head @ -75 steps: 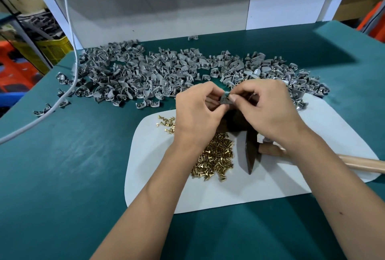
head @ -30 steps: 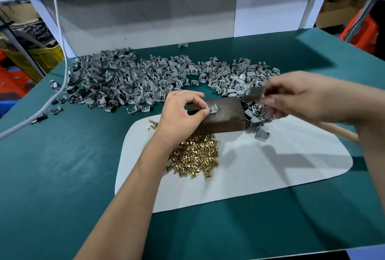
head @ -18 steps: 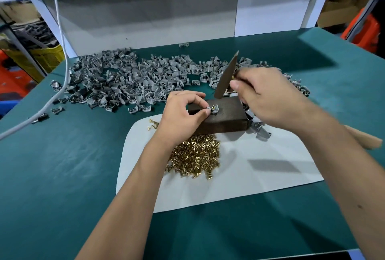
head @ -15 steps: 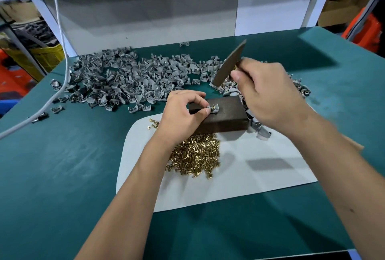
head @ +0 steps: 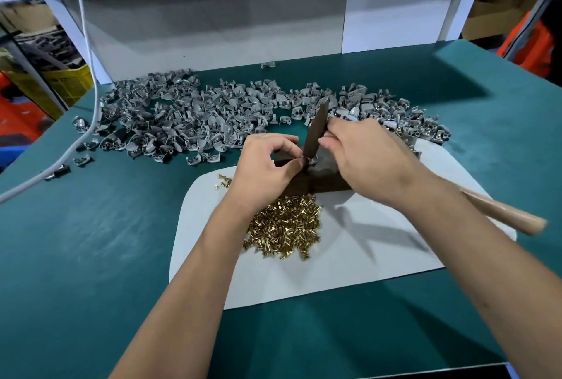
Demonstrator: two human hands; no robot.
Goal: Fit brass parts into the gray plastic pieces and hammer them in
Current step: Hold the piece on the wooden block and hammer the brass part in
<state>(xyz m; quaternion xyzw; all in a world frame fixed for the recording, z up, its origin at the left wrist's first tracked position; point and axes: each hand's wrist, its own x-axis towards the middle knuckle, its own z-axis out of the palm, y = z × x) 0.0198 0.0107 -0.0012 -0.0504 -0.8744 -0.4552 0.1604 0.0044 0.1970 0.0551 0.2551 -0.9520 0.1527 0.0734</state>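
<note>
on the dark block (head: pixel 322 179) the left hand (head: pixel 261 175) pinches one gray piece (head: pixel 312 161), the right hand (head: pixel 365 159) clamps the hammer (head: pixel 316 132) on it, and the far pile (head: pixel 213 117) looks mostly unfitted.

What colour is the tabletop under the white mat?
Dark teal green tabletop, seen clearly in the head view.

**Far side crowded, near edge open**

Gray plastic pieces (head: pixel 213 117) sprawled along the tabletop's (head: pixel 91 241) far edge. Brass parts (head: pixel 286 226) and a dark block (head: pixel 325 178) occupied the white mat's (head: pixel 365 263) far-left portion. Bare green surface lay along the near edge and left side.
</note>
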